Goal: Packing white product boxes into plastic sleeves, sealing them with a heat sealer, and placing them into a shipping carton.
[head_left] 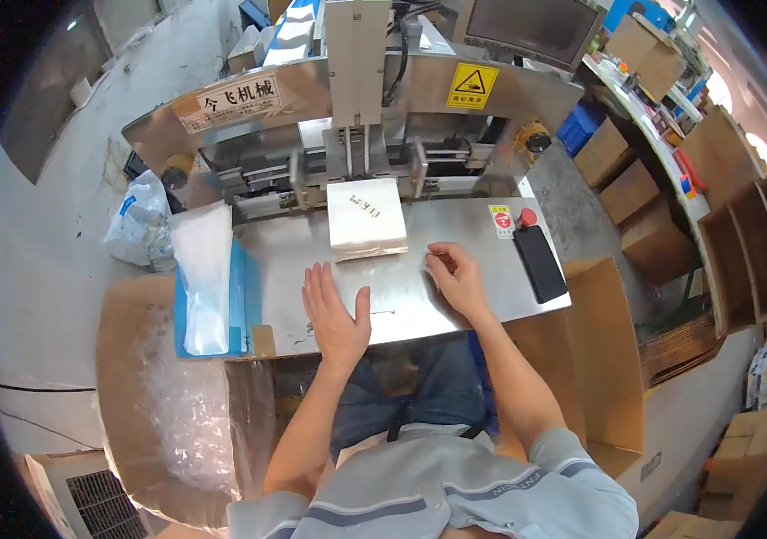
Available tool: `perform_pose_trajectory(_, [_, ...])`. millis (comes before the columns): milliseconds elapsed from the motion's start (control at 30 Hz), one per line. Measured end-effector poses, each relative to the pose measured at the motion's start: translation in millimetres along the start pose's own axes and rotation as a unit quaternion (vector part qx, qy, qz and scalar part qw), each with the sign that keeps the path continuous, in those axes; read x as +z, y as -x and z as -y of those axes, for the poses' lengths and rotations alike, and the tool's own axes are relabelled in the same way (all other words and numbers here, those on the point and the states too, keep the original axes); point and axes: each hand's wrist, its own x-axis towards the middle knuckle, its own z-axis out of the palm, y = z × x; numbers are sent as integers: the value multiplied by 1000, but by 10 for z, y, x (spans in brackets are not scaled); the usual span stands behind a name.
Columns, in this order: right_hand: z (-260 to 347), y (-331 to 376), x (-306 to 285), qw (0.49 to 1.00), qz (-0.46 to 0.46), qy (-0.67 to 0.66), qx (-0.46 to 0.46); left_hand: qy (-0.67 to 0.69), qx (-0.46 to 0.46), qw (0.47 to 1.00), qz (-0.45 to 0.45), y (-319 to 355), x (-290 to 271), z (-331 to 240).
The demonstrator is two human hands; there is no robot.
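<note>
A white square pack (pixel 363 211) with dark printing on top and a shiny, film-like front side sits on the metal worktable (pixel 401 314), against the machine (pixel 356 67). My left hand (pixel 336 314) lies flat by its near left corner, fingers straight and thumb apart, holding nothing. To the pack's right, my right hand (pixel 457 277) rests low over the tabletop with loosely bent fingers. A gap shows between its thumb and forefinger, and I see nothing in it. Neither hand touches the pack.
Clear plastic bags (pixel 202 287) lie in a blue holder (pixel 244 301) at the table's left. A black phone (pixel 540 262) and a red button (pixel 528 217) are at the right. Below stand a carton (pixel 118 359) of crumpled film and another open carton (pixel 612 359).
</note>
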Motion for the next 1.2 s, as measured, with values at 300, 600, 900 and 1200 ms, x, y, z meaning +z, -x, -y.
perform_pose_trajectory(300, [150,-444,192,1000,-15,-13,-20,191,-146,971,-4,-402,104,-4])
perform_pose_trajectory(600, [666,-399,500,984,87,-152,32,312,-271,907,74,-890,235,252])
perform_pose_trajectory(900, [705,122,-304,982,114,-139,59,468,-162,850,181,-397,-408,-2])
perform_pose_trajectory(1200, [813,149,-619,928,282,-218,109,548,-177,758,305,-542,-314,-311])
